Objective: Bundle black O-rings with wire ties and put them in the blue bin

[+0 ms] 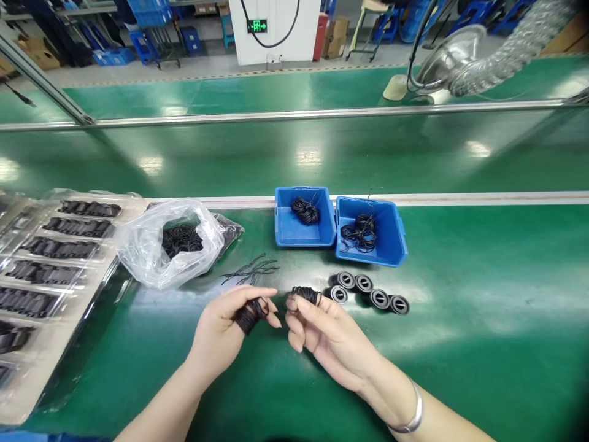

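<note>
My left hand (pixel 230 325) is closed round a stack of thin black rubber rings (pixel 249 315), threaded over a finger. My right hand (pixel 317 334) is closed too and carries a smaller bunch of black rings (pixel 307 294) on its fingertips. The two hands almost touch above the green bench (pixel 483 344). Just past my right hand lies a row of several round black parts (pixel 368 290). A loose spray of thin black ties (pixel 251 270) lies just beyond my left hand.
Two blue bins, the left one (pixel 285 230) and the right one (pixel 393 242), hold black rings. A clear plastic bag (pixel 151 258) of rings sits left of them. Clear trays (pixel 69 245) of black parts fill the left side. A green conveyor belt (pixel 322 153) runs behind.
</note>
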`<move>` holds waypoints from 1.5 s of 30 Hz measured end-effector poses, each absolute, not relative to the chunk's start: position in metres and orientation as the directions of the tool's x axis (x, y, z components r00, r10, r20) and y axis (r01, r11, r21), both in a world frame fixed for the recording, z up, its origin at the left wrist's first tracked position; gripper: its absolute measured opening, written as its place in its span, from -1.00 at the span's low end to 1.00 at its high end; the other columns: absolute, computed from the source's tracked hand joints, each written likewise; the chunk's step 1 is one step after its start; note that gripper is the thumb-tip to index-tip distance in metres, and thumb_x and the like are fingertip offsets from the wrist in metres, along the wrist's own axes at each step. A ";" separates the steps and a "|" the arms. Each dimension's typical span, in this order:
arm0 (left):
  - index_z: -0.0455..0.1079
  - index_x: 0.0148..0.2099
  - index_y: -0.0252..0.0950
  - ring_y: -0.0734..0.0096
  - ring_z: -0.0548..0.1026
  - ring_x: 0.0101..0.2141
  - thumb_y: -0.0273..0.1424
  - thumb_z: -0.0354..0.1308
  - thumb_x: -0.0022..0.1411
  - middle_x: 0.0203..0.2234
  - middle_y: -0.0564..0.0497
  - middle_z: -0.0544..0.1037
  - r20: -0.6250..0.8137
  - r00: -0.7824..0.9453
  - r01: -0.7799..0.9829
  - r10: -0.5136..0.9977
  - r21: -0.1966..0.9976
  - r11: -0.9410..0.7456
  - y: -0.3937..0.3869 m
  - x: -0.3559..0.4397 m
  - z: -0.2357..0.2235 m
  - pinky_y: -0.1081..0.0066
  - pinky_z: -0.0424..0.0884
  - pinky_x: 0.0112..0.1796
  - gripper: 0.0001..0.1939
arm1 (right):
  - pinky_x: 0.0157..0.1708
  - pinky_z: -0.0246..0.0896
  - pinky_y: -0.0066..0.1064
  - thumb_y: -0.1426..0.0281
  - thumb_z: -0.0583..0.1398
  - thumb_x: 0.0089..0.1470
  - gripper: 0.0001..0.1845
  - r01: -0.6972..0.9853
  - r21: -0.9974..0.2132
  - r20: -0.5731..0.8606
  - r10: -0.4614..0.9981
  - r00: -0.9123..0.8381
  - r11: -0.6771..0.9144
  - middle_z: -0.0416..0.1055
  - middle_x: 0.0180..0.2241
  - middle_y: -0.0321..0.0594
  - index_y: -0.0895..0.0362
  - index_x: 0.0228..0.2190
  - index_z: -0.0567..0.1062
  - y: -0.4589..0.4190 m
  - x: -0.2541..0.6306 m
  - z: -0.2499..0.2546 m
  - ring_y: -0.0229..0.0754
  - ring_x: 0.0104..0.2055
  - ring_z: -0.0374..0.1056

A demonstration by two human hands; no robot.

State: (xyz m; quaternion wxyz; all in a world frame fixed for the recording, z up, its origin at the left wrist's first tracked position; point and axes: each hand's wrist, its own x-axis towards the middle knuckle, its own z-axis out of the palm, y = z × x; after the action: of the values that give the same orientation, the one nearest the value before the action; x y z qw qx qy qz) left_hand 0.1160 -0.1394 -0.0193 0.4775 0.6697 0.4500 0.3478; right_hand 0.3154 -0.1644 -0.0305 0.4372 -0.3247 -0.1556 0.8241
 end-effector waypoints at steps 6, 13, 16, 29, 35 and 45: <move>0.55 -0.10 -0.24 0.27 0.64 -0.21 -0.43 0.16 0.32 -0.20 -0.06 0.66 -0.058 0.294 0.360 0.954 0.932 -0.054 -0.136 0.114 -0.021 0.32 0.54 -0.14 -0.84 | -0.20 0.45 -0.44 0.29 0.37 0.10 -0.76 -0.669 -0.525 -0.394 0.847 -0.357 -0.526 0.56 -0.17 -0.08 0.21 -0.26 0.63 -0.163 0.318 -0.030 -0.22 -0.24 0.51; 0.55 -0.12 -0.24 0.27 0.65 -0.26 -0.39 0.16 0.35 -0.30 -0.03 0.70 -0.069 0.365 0.380 0.929 0.921 -0.081 -0.139 0.114 -0.021 0.34 0.53 -0.18 -0.85 | -0.43 0.31 -0.51 0.28 0.38 0.09 -0.79 -0.573 -0.656 -0.387 0.871 -0.303 -0.491 0.45 -0.56 -0.30 0.20 -0.41 0.60 -0.162 0.317 -0.033 -0.34 -0.52 0.32; 0.55 -0.09 -0.24 0.29 0.66 -0.30 -0.41 0.16 0.35 -0.38 0.01 0.72 -0.010 0.370 0.397 0.929 0.906 -0.148 -0.139 0.114 -0.019 0.36 0.52 -0.21 -0.85 | -0.43 0.22 -0.51 0.29 0.43 0.01 -0.80 -0.480 -0.773 -0.380 0.909 -0.172 -0.414 0.40 -0.58 -0.35 0.17 -0.46 0.62 -0.162 0.315 -0.036 -0.36 -0.52 0.24; 0.47 0.10 -0.31 0.41 0.62 -0.26 -0.60 0.14 0.32 -0.28 -0.07 0.67 0.385 0.509 0.360 0.770 0.717 -0.597 -0.142 0.119 -0.030 0.50 0.53 -0.19 -0.67 | -0.41 0.14 -0.48 0.36 0.48 -0.10 -0.82 -0.375 -0.811 -0.353 0.887 -0.298 -0.449 0.47 -0.47 -0.33 0.15 -0.48 0.61 -0.168 0.312 -0.036 -0.36 -0.46 0.22; 0.40 0.16 -0.37 0.34 0.60 -0.20 -0.77 0.03 0.25 -0.20 -0.17 0.64 0.477 0.565 0.331 0.673 0.617 -0.715 -0.142 0.115 -0.035 0.42 0.56 -0.18 -0.52 | -0.40 0.10 -0.47 0.36 0.49 -0.12 -0.78 -0.443 -0.747 -0.367 0.863 -0.347 -0.496 0.39 -0.56 -0.38 0.17 -0.48 0.58 -0.167 0.314 -0.038 -0.36 -0.49 0.21; 0.43 0.14 -0.33 0.38 0.62 -0.21 -0.78 0.03 0.24 -0.20 -0.15 0.65 0.506 0.535 0.259 0.677 0.664 -0.701 -0.144 0.115 -0.027 0.48 0.56 -0.18 -0.50 | -0.44 0.04 -0.46 0.32 0.45 -0.04 -0.76 -0.489 -0.661 -0.385 0.817 -0.430 -0.569 0.36 -0.55 -0.35 0.19 -0.43 0.56 -0.168 0.316 -0.037 -0.35 -0.51 0.23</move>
State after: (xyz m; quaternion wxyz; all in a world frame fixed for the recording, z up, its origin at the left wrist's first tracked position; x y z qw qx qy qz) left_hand 0.1153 -0.1436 -0.0272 0.2662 0.8346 0.2802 0.3926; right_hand 0.3163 -0.1676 -0.0373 0.4016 -0.3519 -0.2329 0.8128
